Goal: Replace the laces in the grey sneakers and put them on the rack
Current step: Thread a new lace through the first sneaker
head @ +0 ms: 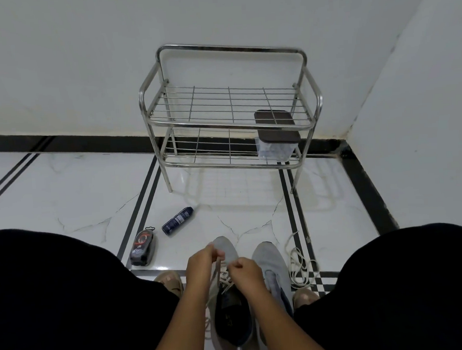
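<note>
— Forearms first, then: how do they run?

— Both reach down and forward between the dark-clad knees, meeting over the left sneaker [226,291]. Left hand [202,263] has its fingers curled, pinching the lace [222,276] above the shoe's toe end. Right hand [245,270], just beside it, is fisted over the eyelets with knuckles up, also gripping that lace.

— What's left of the hands?

— A black pouch [142,246] on the floor, and beyond it a dark spray can [177,221] lying on its side.

— And to the right?

— Right sneaker [272,264], touching its mate, shows no lace. Past it, a loose lace [300,268] lies tangled on the tiles.

— Where's the rack?

— Well ahead of both hands, against the wall. Rack [228,104] has two wire shelves; a lidded box [276,142] sits at the lower one's right end.
</note>
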A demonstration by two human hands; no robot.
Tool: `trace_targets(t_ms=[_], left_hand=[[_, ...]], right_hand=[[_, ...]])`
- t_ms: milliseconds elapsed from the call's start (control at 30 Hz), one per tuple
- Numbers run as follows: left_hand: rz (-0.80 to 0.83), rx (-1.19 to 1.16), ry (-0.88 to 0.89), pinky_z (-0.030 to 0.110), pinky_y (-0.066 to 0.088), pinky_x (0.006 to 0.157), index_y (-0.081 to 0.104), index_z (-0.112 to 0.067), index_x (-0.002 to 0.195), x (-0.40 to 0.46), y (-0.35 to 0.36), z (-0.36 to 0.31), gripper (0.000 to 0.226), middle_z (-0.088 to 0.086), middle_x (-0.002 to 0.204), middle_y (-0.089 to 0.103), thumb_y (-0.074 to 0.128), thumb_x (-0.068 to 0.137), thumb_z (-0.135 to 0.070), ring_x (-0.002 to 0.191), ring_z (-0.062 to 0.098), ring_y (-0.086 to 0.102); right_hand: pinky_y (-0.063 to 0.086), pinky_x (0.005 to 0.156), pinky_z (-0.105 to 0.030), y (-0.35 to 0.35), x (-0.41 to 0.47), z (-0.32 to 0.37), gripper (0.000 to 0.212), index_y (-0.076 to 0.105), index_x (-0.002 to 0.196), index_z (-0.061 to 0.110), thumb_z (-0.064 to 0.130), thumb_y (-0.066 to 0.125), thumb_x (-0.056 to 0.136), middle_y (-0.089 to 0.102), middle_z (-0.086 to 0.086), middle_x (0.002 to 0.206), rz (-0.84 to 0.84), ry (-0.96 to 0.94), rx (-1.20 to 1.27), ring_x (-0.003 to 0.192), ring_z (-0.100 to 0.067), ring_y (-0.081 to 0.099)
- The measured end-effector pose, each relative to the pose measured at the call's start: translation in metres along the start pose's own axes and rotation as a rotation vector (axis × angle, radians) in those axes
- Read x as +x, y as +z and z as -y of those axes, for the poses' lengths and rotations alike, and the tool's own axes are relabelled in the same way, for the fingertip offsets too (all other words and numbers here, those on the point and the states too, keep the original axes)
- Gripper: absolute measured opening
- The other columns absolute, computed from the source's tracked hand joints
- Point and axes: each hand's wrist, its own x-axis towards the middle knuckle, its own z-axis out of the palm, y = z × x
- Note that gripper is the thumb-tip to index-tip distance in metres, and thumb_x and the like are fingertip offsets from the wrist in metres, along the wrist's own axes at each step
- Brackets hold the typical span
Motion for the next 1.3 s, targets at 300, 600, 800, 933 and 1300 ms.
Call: trace_targets(t_ms=[300, 600, 800, 933, 1300], left_hand=[[0.117, -0.162, -0.075, 0.031, 0.036, 0.085, 0.069, -0.005, 0.113, -0.021, 0.003, -0.012, 0.068, 0.008, 0.118, 0.065, 0.02, 0.101, -0.052, 0.093, 0.012, 0.056], [-0.094, -0.403, -0.174, 0.033, 0.035, 0.085, 0.051, -0.004, 0.133, -0.022, -0.003, -0.011, 0.054, 0.013, 0.133, 0.052, 0.033, 0.102, -0.044, 0.11, 0.027, 0.051], [-0.187, -0.522, -0.335, 0.045, 0.042, 0.095, 0.043, -0.007, 0.129, -0.023, -0.007, 0.007, 0.045, 0.02, 0.13, 0.047, 0.042, 0.1, -0.041, 0.116, 0.035, 0.051], [-0.231, -0.036, -0.343, 0.04, 0.048, 0.096, 0.053, -0.002, 0.118, 0.012, -0.006, 0.03, 0.038, 0.018, 0.119, 0.056, 0.047, 0.096, -0.031, 0.109, 0.033, 0.057], [0.215, 0.347, 0.246, 0.016, 0.046, 0.066, 0.067, -0.017, 0.101, 0.013, 0.01, 0.033, 0.018, 0.001, 0.088, 0.067, 0.051, 0.097, -0.012, 0.083, 0.014, 0.062]], right_hand=[[0.053, 0.091, -0.035, -0.009, -0.017, 0.007, 0.018, 0.068, 0.099, 0.009, 0.017, 0.055, 0.089, 0.071, -0.008, 0.099, 0.232, 0.143, 0.635, 0.103, -0.024, 0.065], [0.042, 0.058, -0.023, -0.031, 0.005, -0.005, 0.021, 0.065, 0.077, 0.01, 0.017, 0.05, 0.09, 0.063, -0.006, 0.075, -0.064, 0.094, 0.044, 0.065, -0.019, 0.057], [0.044, 0.083, -0.032, -0.063, 0.011, -0.019, 0.026, 0.069, 0.104, 0.011, 0.02, 0.049, 0.09, 0.068, -0.007, 0.106, -0.368, 0.251, -0.197, 0.1, -0.026, 0.063], [0.049, 0.081, -0.029, -0.058, 0.011, -0.017, 0.032, 0.069, 0.111, 0.016, 0.007, 0.045, 0.091, 0.066, -0.007, 0.115, -0.288, 0.122, -0.132, 0.103, -0.027, 0.062], [0.056, 0.071, -0.03, -0.027, 0.01, -0.001, 0.023, 0.068, 0.064, 0.025, 0.013, 0.074, 0.083, 0.067, 0.003, 0.067, 0.016, -0.12, 0.138, 0.065, -0.011, 0.061]])
